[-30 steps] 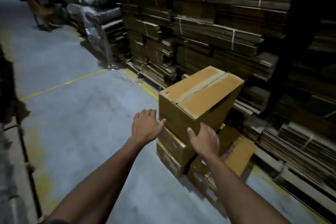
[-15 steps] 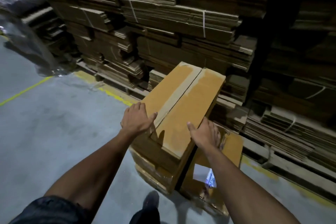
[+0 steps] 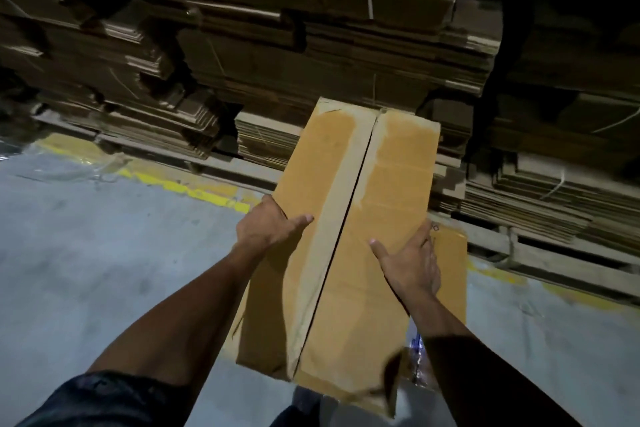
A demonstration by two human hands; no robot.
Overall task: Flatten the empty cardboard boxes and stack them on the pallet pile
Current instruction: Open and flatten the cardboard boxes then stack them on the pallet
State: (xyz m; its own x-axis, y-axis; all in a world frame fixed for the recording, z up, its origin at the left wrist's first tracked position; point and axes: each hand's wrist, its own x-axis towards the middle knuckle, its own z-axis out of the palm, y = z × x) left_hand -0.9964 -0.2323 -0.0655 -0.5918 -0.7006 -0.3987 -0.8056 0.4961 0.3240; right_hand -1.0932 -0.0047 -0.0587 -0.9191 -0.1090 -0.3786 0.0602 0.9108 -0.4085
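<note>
A long brown cardboard box [image 3: 346,218], its two top flaps meeting at a dark centre seam, fills the middle of the head view, held up in front of me. My left hand [image 3: 266,229] grips its left edge, thumb lying on top, fingers hidden down the side. My right hand [image 3: 410,262] grips the right edge the same way, thumb on the top flap. Stacks of flattened, strapped cardboard on pallets [image 3: 311,45] rise just behind the box.
Another cardboard box [image 3: 450,274] sits low under my right hand, with a white label partly hidden. Grey concrete floor [image 3: 104,253] opens to the left, crossed by a worn yellow line [image 3: 194,189]. Wooden pallet boards [image 3: 554,253] run along the right.
The box has come up off the lower boxes and toward me, now long-side on. Both hands have slid to its side edges. My view has turned closer to the stacks.
</note>
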